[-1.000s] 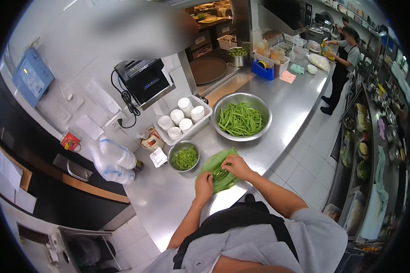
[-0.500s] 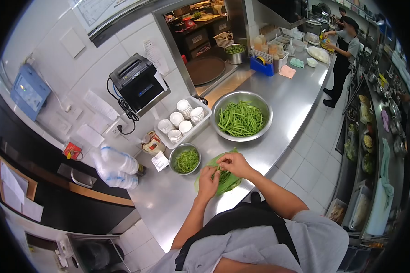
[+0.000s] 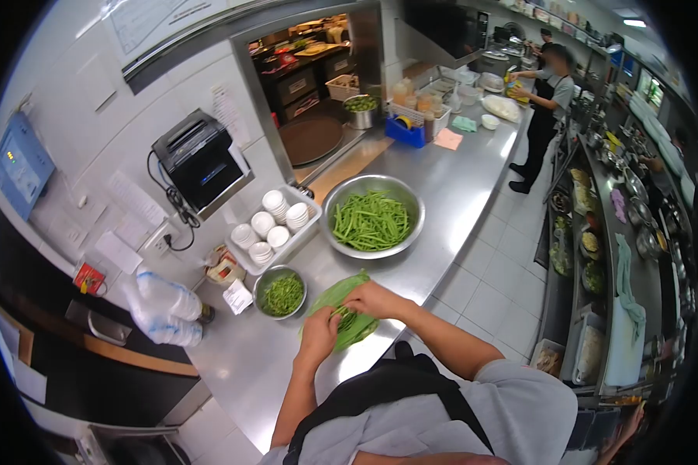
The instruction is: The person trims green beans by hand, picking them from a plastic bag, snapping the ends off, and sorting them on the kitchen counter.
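My left hand [image 3: 319, 333] is closed over the left side of a green plastic bag [image 3: 354, 332], its fingertips pinching a green bean. From the right, my right hand [image 3: 374, 300] reaches over the bag with fingers pressed together on beans at its opening. Both hands nearly touch. Beyond them stands a large steel bowl [image 3: 326, 226] full of green beans [image 3: 372, 220]. A smaller steel bowl [image 3: 302, 308] with short green trimmings [image 3: 282, 294] sits to the left of the bag.
A white basket [image 3: 306, 233] of stacked cups and a black printer [image 3: 200, 163] are at the left. Wrapped plastic stacks [image 3: 163, 306] stand on the counter's left edge. At the far right, a person [image 3: 547, 108] stands by the steel counter [image 3: 473, 174].
The view has swung right, so the counter items appear further left. My hands, brought together over the bag, are now slightly further apart than half a second ago.
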`<action>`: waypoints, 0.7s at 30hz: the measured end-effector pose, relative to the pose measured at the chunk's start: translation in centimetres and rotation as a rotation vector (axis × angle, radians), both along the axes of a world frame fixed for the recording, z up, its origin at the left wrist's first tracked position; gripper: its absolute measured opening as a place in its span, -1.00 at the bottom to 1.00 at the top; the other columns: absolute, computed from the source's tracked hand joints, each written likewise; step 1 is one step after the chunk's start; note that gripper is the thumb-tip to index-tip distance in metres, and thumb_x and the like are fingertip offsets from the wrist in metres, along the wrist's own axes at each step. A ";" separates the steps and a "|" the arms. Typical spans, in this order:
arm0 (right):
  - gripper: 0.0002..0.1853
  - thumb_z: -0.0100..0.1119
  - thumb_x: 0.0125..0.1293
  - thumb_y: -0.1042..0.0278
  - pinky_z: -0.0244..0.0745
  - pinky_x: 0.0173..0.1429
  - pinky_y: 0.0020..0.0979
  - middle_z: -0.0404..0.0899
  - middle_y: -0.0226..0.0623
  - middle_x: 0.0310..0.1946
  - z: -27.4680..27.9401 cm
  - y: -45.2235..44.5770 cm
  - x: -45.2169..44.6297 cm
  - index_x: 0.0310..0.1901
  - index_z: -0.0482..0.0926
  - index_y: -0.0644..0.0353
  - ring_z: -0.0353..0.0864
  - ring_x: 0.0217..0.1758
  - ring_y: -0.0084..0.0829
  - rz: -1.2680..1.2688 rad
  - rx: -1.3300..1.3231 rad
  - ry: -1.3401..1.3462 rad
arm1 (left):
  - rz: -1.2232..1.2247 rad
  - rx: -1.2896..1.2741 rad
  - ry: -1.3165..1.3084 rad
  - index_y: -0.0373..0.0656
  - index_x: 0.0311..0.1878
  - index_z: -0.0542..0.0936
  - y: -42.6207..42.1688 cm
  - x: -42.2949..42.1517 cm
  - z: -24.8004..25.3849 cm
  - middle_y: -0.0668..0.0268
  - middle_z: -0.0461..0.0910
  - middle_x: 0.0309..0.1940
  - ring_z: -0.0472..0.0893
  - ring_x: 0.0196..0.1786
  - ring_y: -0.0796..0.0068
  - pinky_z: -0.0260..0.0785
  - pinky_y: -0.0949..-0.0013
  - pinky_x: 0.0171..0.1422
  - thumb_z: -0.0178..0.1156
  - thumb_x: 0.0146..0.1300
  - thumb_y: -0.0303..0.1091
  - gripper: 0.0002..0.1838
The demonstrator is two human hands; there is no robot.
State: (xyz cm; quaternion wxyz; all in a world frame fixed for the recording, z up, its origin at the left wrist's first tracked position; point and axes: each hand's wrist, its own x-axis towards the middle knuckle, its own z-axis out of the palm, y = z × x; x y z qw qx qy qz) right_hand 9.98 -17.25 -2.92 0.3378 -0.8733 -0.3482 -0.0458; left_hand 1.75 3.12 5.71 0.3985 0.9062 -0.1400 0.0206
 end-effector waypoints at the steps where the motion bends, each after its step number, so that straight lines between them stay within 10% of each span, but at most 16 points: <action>1: -0.77 0.16 0.35 0.31 0.57 0.02 -0.17 0.73 -0.03 -0.22 -0.8 0.0 0.1 -0.11 0.74 0.19 0.72 -0.18 -0.08 0.008 -0.032 -0.072 | -0.001 -0.003 -0.007 -0.29 -0.11 0.62 0.0 -0.1 0.4 -0.13 0.63 -0.27 0.59 -0.20 -0.24 0.42 -0.01 -0.11 0.21 0.37 -0.36 -0.82; 7: -0.74 0.13 0.38 0.26 0.54 0.06 -0.16 0.73 -0.04 -0.20 2.3 -0.1 -2.2 -0.07 0.74 0.16 0.70 -0.13 -0.06 0.024 0.066 0.355 | -0.032 -0.009 0.138 -0.27 -0.14 0.66 0.4 -0.5 0.8 -0.07 0.66 -0.34 0.63 -0.28 -0.17 0.45 0.02 -0.16 0.24 0.35 -0.39 -0.86; 21: -0.65 0.13 0.36 0.06 0.53 -0.02 0.00 0.70 0.02 -0.32 5.9 1.2 -1.9 -0.24 0.71 0.21 0.68 -0.23 0.04 0.103 -0.135 0.165 | -0.057 0.047 -0.072 -0.27 -0.21 0.65 1.8 0.1 0.0 -0.09 0.63 -0.34 0.60 -0.20 -0.19 0.43 -0.02 -0.09 0.24 0.28 -0.41 -0.88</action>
